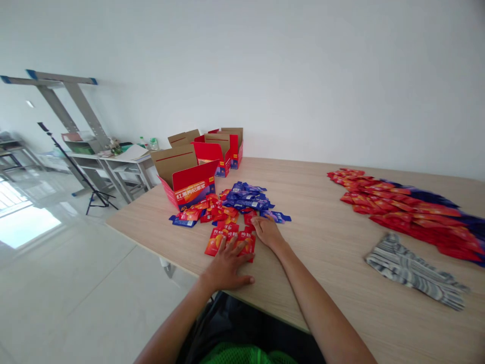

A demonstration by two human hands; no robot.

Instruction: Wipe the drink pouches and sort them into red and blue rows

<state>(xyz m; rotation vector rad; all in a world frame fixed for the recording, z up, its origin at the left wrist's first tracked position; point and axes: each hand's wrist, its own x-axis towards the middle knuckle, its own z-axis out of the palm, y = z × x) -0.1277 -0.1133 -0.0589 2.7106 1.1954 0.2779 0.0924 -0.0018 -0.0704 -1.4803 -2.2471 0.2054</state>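
Three red sachets [230, 240] at lower centre of frame, pinned flat under left hand [227, 265], fingers spread, no grasp. Right hand [267, 231] flat, open, just beside them. Risk: sachets near table edge [151, 246] may slide off. Bare tabletop right of hands; red carton [188, 183] behind pile.

Packing workroom: cartons [189, 182], sachet heaps [401, 207]

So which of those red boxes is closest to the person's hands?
The front red box, with large white lettering on its side, flap open. It stands right behind the sachets under the left hand; the other boxes stand further back toward the wall.
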